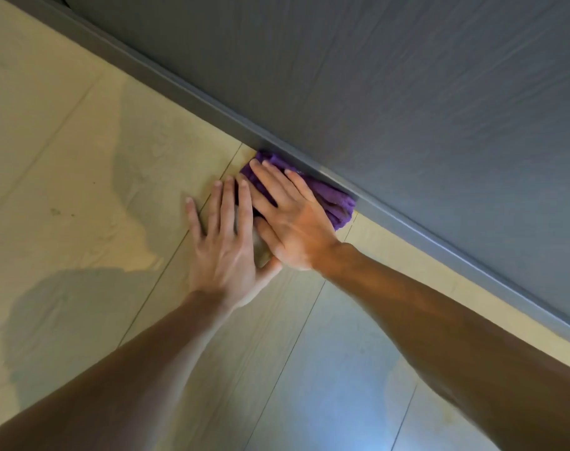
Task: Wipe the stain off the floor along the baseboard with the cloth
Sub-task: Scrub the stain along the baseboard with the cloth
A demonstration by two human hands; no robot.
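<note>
A purple cloth (334,198) lies bunched on the pale wood-look floor (82,157), pushed right up against the grey baseboard (212,102). My right hand (290,219) presses flat on the cloth with its fingers spread, covering most of it. My left hand (225,245) lies flat on the floor just left of it, fingers apart, with its thumb tucked under the right hand's edge. The floor under the cloth is hidden, so no stain shows there.
A grey wall (407,92) rises behind the baseboard and runs diagonally from upper left to lower right. A few small dark specks (54,211) mark the floor at the left. Shadows of my arms fall across the planks.
</note>
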